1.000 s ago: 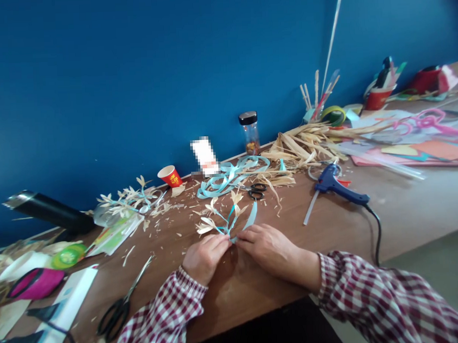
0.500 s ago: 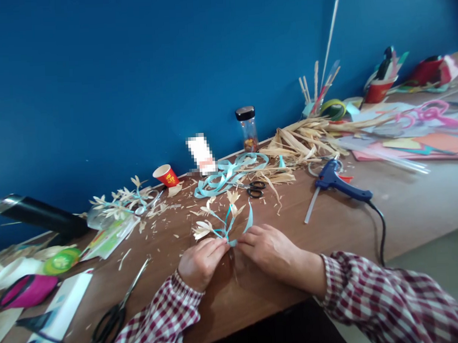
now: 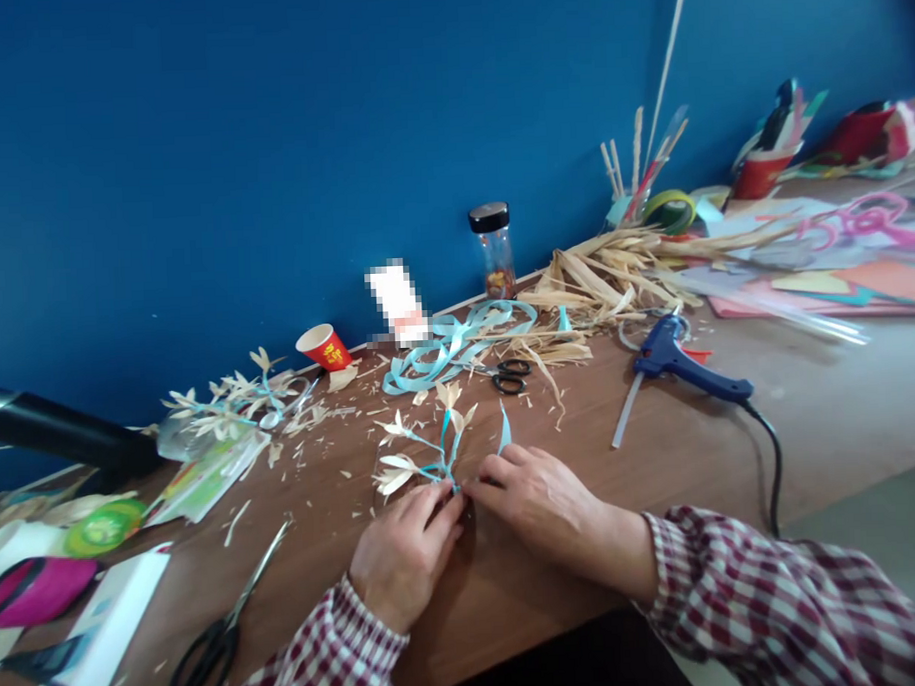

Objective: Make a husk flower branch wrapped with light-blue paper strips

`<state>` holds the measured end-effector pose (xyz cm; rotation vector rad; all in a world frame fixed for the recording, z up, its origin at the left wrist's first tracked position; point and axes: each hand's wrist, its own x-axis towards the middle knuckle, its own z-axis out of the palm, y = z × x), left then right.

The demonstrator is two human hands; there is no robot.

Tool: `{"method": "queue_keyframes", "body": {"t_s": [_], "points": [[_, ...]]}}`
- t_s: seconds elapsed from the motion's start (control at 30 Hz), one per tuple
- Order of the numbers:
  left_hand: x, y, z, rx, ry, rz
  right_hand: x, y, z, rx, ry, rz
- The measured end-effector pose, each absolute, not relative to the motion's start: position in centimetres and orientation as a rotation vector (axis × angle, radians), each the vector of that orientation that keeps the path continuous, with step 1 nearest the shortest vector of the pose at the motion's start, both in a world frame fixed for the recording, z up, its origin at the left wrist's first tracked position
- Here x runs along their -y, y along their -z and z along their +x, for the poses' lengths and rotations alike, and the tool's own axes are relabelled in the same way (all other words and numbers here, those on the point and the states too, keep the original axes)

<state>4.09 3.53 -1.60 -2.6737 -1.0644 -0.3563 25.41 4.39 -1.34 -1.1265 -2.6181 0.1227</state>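
My left hand (image 3: 406,545) pinches the gathered stems of a small flower spray (image 3: 396,475), whose pale corn-husk petals fan out on light-blue wrapped stems. Close beside it, my right hand (image 3: 534,498) is closed on a light-blue ribbon (image 3: 503,427); the ribbon's free end sticks up above the knuckles. The fingertips of both hands nearly meet at the base of the stems, and the fingers partly hide the wrapped spot. Beyond the spray lie small black-handled scissors (image 3: 511,375) and a loose heap of the same blue ribbon (image 3: 428,362).
A blue glue gun (image 3: 664,356) with its cord lies at right, large scissors (image 3: 213,647) at left. Dried husks (image 3: 605,278), a lidded jar (image 3: 493,250), a red paper cup (image 3: 329,349) and another flower bunch (image 3: 235,406) line the wall. Husk scraps litter the brown table (image 3: 580,409).
My left hand has turned slightly, its fingers now covering more of the stem base. Less ribbon shows between the hands. The whole view has shifted a little.
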Motion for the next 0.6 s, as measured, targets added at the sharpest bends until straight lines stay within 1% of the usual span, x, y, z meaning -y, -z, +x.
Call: {"method": "queue_keyframes", "body": {"t_s": [0.2,0.4,0.6], "points": [[-2.9,1.7,4.7,1.155,0.291,-2.667,-5.5,1.0,25.5,2.635,-0.147,-1.173],[-2.4,1.9,5.2,1.275,0.22,-2.639,-5.7,0.5,25.5,2.685,-0.045,-1.183],[-2.4,1.8,4.7,1.288,0.258,-2.68,-5.6,0.6,26.0,2.625,-0.016,-1.248]]}}
